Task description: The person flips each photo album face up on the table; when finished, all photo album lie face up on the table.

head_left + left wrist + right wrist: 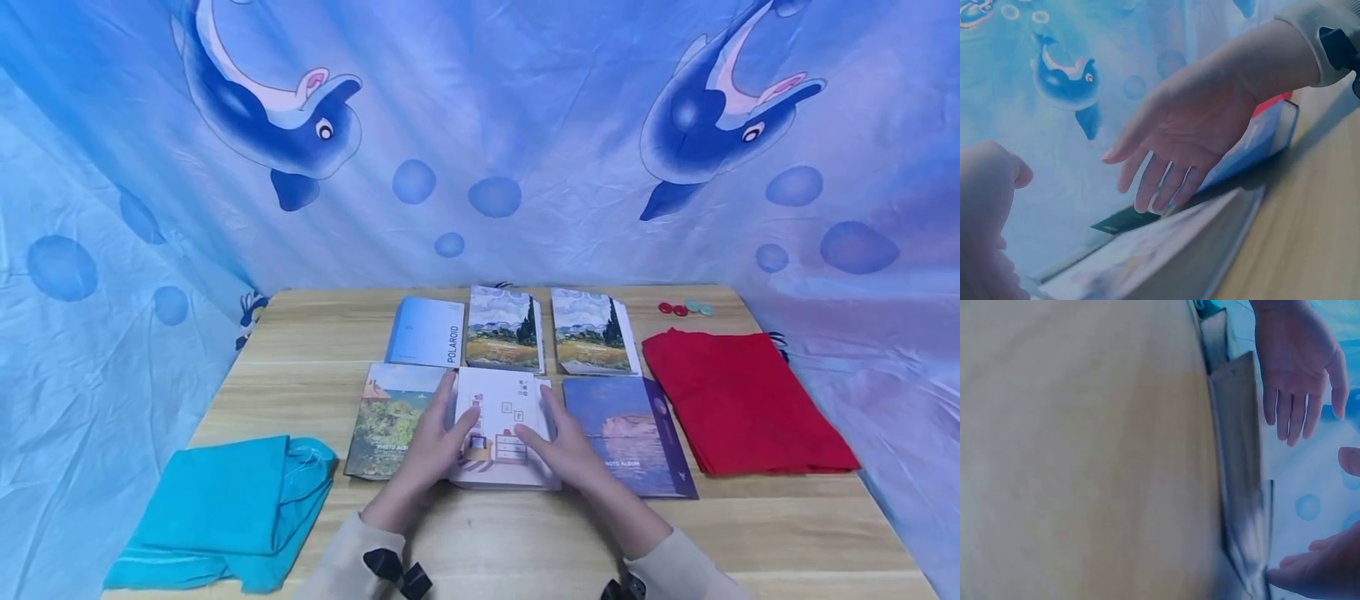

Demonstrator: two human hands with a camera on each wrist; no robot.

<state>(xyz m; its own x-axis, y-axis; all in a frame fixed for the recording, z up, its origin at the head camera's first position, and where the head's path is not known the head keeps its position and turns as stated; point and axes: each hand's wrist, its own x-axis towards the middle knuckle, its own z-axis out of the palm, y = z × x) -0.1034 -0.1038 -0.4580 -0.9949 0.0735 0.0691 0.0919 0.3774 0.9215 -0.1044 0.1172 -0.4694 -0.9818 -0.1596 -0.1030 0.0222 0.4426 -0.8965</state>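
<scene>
A white photo album (497,417) with small furniture drawings on its cover lies in the front row on the table. My left hand (431,437) is along its left side and my right hand (566,446) along its right, thumbs over the cover. Both hands have straight fingers; in the left wrist view the right hand (1200,119) shows its palm, fingertips close above the albums. Under the left hand is part of a green garden-picture album (386,412); beside the right hand lies a purple seascape album (622,421).
Behind stand a blue Polaroid album (427,329) and two landscape-painting albums (504,333), one right of the other. A folded teal cloth (217,500) lies at the left, a red cloth (750,404) at the right. Red and green discs (680,310) sit at the back right. A dolphin-print curtain surrounds the table.
</scene>
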